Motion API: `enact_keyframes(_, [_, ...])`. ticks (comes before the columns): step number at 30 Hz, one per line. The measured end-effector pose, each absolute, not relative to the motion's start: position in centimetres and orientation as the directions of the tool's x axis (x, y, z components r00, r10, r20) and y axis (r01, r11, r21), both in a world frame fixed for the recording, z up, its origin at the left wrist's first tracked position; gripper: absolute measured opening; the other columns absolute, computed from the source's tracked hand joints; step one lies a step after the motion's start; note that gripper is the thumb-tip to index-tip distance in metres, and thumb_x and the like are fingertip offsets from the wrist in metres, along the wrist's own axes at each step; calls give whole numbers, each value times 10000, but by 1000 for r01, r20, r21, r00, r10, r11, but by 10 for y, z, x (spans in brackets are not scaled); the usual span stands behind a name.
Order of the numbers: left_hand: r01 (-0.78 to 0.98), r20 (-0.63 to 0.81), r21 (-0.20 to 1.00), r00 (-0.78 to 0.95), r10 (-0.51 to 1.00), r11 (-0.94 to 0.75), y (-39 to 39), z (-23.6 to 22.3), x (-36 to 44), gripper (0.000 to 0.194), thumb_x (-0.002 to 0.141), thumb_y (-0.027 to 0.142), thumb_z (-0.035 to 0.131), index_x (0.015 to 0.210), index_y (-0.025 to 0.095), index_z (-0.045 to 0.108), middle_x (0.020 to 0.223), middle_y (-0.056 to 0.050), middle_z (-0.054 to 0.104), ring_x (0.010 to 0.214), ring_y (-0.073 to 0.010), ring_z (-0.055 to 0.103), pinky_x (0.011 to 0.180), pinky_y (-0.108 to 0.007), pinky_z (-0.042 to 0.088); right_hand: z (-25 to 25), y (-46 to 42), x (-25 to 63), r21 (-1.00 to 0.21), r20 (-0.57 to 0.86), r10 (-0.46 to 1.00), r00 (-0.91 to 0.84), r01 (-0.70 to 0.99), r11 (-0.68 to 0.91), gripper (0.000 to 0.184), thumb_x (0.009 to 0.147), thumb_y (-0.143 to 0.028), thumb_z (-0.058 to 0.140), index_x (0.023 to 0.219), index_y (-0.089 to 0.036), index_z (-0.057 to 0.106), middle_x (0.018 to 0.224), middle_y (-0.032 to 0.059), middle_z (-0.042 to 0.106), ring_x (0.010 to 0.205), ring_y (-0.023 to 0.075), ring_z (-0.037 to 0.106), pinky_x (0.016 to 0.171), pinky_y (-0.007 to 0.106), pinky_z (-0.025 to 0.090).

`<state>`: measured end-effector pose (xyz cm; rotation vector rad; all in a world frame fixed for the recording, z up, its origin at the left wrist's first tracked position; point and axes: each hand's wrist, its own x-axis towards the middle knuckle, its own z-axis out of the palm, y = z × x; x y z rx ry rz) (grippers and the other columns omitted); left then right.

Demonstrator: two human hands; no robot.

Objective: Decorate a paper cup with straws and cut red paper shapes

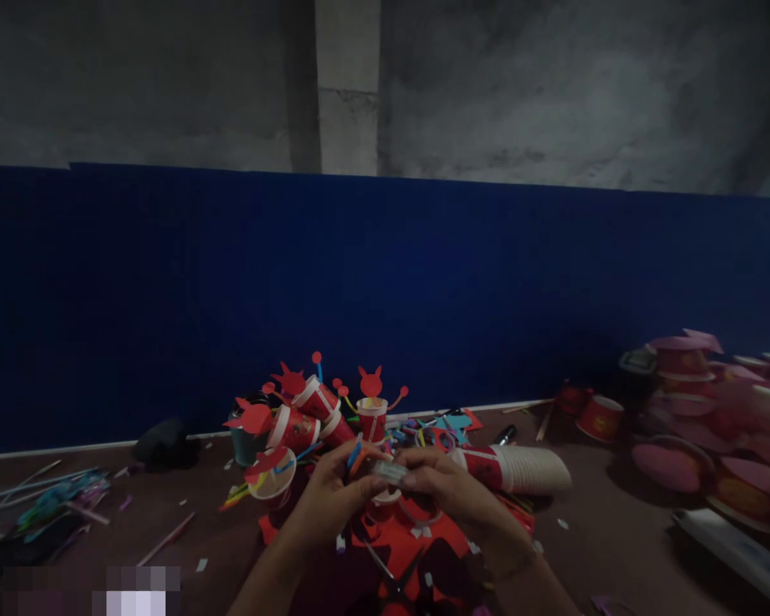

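Note:
My left hand [330, 500] and my right hand [449, 492] meet in the middle, fingers closed. Between their fingertips is a small whitish, shiny piece [391, 472]; its kind is too blurred to tell. An orange and blue strip [355, 455] pokes up by my left fingers. Under the hands, partly hidden, lie red paper [407, 543] and dark-handled scissors [394, 586]. Just behind stands a red paper cup figure [371, 419] with a round eared head and strip arms. More such cup figures [288, 428] pile up at its left.
A stack of paper cups [519, 470] lies on its side right of my hands. Pink and red cups [699, 428] heap up at far right, near a white box [737, 552]. Coloured strips [64, 496] lie at left. A blue partition [385, 282] closes the table's back.

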<state>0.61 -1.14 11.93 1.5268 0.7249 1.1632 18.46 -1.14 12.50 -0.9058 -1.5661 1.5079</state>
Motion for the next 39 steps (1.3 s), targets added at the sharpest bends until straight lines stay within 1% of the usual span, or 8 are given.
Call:
enact_keyframes(9, [-45, 372, 922, 379, 847, -385, -15, 125, 4, 130, 722, 292, 668, 787, 186, 628, 688, 27, 567, 658, -109, 488, 628, -216, 395, 121, -10, 178, -997, 78, 910, -407, -26, 74, 123, 667, -259, 536, 597, -170, 584, 480, -62, 391, 423, 61, 258, 409, 209, 169])
enact_keyframes(14, [-62, 367, 924, 419, 831, -377, -15, 125, 5, 144, 728, 271, 657, 841, 185, 635, 747, 13, 585, 711, -125, 510, 656, -224, 406, 121, -10, 178, -997, 70, 916, -396, -6, 74, 142, 650, -235, 493, 528, -169, 523, 455, -71, 346, 404, 55, 229, 392, 210, 136])
enact_keyframes(18, [-88, 333, 942, 381, 863, -324, -16, 126, 6, 166, 688, 283, 687, 816, 189, 640, 699, 26, 571, 657, -116, 499, 623, -221, 408, 120, -9, 183, -994, 102, 892, -440, -20, 103, 130, 650, -222, 498, 591, -160, 596, 512, -44, 425, 448, 68, 295, 414, 207, 199])
enact_keyframes(23, [-123, 313, 950, 327, 892, -288, -14, 122, 3, 220, 674, 349, 701, 813, 193, 634, 711, 21, 580, 665, -120, 501, 635, -231, 408, 120, -9, 186, -994, 106, 883, -456, -82, 77, 111, 647, -213, 521, 686, -164, 613, 520, -51, 439, 429, 61, 324, 408, 196, 220])
enact_keyframes(26, [-161, 275, 958, 302, 913, -236, -11, 117, 2, 306, 666, 407, 704, 860, 191, 607, 761, 5, 589, 695, -128, 510, 646, -238, 408, 124, -14, 187, -992, 112, 854, -509, -107, 66, 115, 719, -230, 502, 751, -173, 597, 535, -48, 485, 411, 63, 373, 402, 194, 252])
enact_keyframes(30, [-187, 230, 967, 357, 905, -172, -11, 113, 3, 357, 670, 445, 691, 899, 191, 587, 744, 17, 562, 649, -110, 495, 617, -230, 399, 133, -21, 190, -995, 99, 818, -567, -61, 78, 172, 824, -264, 451, 792, -176, 596, 590, -21, 558, 457, 76, 430, 427, 201, 287])
enact_keyframes(35, [-57, 272, 959, 455, 848, -277, -14, 118, 5, 322, 705, 324, 675, 993, 196, 611, 791, 3, 582, 721, -137, 527, 672, -249, 424, 129, -16, 188, -987, 116, 874, -471, 40, 153, 169, 771, -208, 471, 782, -163, 633, 585, -27, 544, 466, 77, 406, 423, 203, 294])
enact_keyframes(39, [-26, 343, 929, 427, 837, -368, -14, 121, 8, 174, 716, 229, 647, 884, 183, 651, 774, 2, 584, 740, -147, 537, 667, -241, 428, 122, -11, 180, -980, 48, 901, -431, 153, 125, 180, 767, -281, 491, 719, -161, 615, 483, -48, 503, 371, 63, 358, 354, 193, 250])
